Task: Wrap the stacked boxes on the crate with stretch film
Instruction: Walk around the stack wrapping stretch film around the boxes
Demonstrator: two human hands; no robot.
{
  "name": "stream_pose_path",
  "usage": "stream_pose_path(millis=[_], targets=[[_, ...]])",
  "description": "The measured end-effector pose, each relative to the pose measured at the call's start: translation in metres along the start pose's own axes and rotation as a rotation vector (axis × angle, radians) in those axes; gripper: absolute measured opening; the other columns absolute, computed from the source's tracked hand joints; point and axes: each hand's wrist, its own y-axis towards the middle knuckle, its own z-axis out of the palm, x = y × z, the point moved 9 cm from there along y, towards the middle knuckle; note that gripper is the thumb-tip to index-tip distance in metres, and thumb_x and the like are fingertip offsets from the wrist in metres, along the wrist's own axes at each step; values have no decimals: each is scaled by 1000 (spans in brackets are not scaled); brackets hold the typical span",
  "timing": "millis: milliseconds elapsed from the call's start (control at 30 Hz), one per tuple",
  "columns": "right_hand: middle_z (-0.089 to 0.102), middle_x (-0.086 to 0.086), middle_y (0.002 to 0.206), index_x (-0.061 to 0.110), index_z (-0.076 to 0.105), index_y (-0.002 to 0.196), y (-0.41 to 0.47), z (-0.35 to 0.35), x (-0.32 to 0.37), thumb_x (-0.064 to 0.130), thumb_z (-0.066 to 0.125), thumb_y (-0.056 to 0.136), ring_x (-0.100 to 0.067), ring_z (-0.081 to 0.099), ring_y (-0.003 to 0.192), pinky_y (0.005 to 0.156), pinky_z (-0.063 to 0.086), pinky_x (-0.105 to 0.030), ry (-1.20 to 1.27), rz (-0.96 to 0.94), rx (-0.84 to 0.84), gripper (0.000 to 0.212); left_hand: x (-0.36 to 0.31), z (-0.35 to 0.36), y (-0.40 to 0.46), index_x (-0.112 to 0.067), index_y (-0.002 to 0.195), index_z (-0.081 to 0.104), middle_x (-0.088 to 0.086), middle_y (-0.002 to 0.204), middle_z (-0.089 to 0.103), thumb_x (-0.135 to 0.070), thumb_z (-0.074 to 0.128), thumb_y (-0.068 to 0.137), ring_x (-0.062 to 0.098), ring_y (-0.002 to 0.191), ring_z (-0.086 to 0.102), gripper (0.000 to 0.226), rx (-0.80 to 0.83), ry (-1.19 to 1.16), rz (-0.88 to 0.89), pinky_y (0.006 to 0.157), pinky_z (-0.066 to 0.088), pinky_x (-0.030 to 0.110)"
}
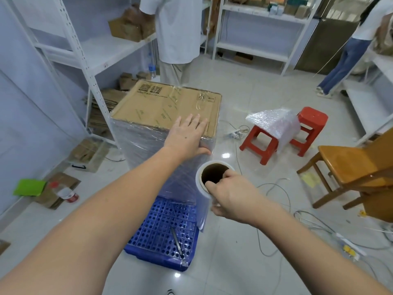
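A stack of cardboard boxes point(165, 105) stands on a blue perforated crate point(163, 231). Clear stretch film covers the stack's sides, and the top box face is bare cardboard. My left hand point(187, 135) lies flat on the near right corner of the top box, fingers spread, thumb down on the filmed edge. My right hand point(229, 194) grips an upright roll of stretch film point(204, 188) just right of the stack, with fingers hooked into its brown core. Film runs from the roll to the stack's corner. A dark thin tool point(177, 241) lies on the crate.
White metal shelving point(85, 60) lines the left and back walls. Two people point(176, 28) stand behind the stack. Red stools point(282, 133) with bubble wrap and a wooden chair point(350, 167) sit to the right. Cables point(276, 209), a power strip point(348, 245), a bottle point(66, 192) and flattened cardboard point(55, 188) lie on the floor.
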Motion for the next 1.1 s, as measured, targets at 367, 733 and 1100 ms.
stream_pose_path(millis=[367,733,1100], targets=[[55,-1,52,18,38,76,4,13,-8,51,56,90,-23,39,45,71,46,-37,28,178,-191,40,-1,-7,-3,-21,165,10,8,172,16,-85,53,82,28,159,15,113,13,-4,-29,127,15,52],[54,3,68,19,40,69,-1,4,-8,68,47,90,-22,49,68,77,41,-33,83,394,9,55,11,-12,-10,-23,166,0,8,174,2,-58,83,77,28,160,6,126,137,-33,208,129,12,45],[51,4,61,19,35,87,22,0,18,77,43,85,-20,50,60,67,26,-33,26,831,-37,59,97,1,-4,-36,165,-2,-2,174,-1,-76,64,83,20,160,3,112,65,-36,436,129,8,47]])
